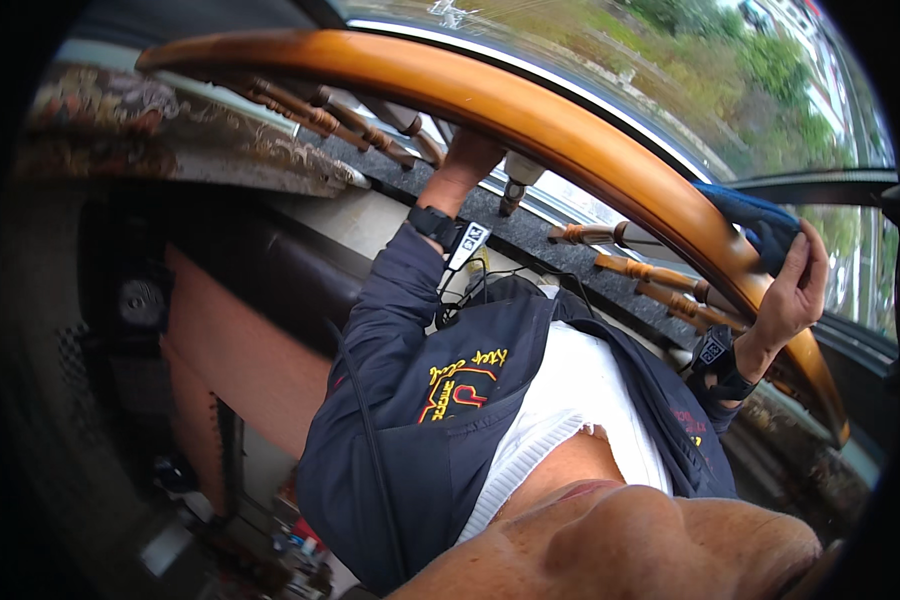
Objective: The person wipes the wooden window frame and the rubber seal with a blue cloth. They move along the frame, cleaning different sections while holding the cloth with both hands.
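A glossy wooden handrail (495, 97) arches across the view above several turned wooden balusters (367, 135). My left hand (469, 161) reaches beneath the rail near its middle, among the balusters; its fingers are hidden, so its grasp cannot be told. On the right, my right hand (795, 285) holds a blue cloth (765, 221) against the outer side of the rail, with its fingers bent over the cloth's edge. Each wrist wears a black strap with a small device.
A window (682, 82) lies just beyond the rail, with greenery outside. A dark speckled stone sill (420, 176) runs below the balusters. Patterned fabric (187, 135) lies at left, a dark padded seat (300, 262) below it. Black cables hang near my waist.
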